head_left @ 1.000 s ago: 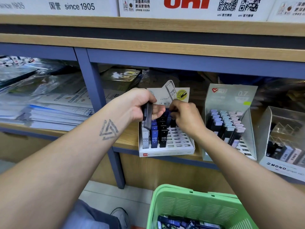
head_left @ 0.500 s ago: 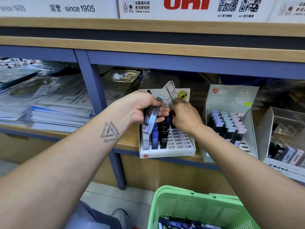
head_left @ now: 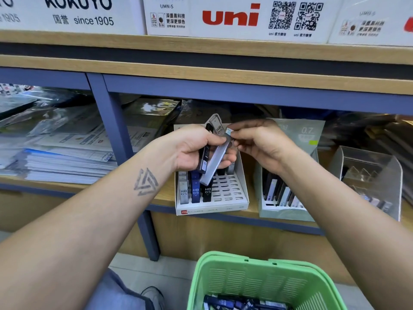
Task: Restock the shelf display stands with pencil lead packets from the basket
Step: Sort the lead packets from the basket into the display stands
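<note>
Above the white stand [head_left: 242, 175] on the shelf, my left hand [head_left: 196, 148] grips a grey packet [head_left: 214, 163] and a black packet [head_left: 205, 153], while my right hand [head_left: 259, 142] pinches the grey one's top end. Below, more packets lie in the green basket [head_left: 257, 278].
</note>
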A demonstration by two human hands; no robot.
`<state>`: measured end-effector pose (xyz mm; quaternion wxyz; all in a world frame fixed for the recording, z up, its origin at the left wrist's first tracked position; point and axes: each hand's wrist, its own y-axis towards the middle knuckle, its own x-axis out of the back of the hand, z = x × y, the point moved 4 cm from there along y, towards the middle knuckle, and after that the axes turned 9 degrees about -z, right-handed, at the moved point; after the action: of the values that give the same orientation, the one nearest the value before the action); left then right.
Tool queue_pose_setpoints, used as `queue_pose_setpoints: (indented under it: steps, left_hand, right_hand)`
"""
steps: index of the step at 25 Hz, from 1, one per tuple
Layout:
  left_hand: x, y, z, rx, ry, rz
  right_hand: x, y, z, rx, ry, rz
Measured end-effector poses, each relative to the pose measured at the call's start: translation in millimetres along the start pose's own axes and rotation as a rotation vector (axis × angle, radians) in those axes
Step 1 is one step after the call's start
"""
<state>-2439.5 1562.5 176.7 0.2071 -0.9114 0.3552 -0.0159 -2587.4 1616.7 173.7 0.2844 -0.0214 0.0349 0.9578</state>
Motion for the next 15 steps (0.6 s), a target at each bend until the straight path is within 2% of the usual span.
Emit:
queue_pose_setpoints:
  steps: [4,7,11,13,15]
  left_hand:
    - [-20.9,-1.4,0.0,-0.064,0.108,0.048]
    - [-36.2,-0.3,-1.4,-0.103,0.116,0.065]
    - [-65.2,-1.0,0.1,-0.091,0.095,0.193]
    - [-81.2,-3.7,2.0,-0.083,0.102,0.25]
    - [-92.7,-3.9,3.8,-0.081,0.137,0.242]
  right_hand:
    - [44.9,-5.9,25.1,0.101,0.045,-0.149]
    - [72.6,-15.0,34.5,0.15,0.016,-0.071]
    - [102.4,-29.7,38.7,0.227,0.016,0.016]
    - [116.7,-33.8,40.4,0.26,0.046,0.004]
    - [131.0,-35.0,40.3,0.265,0.04,-0.053]
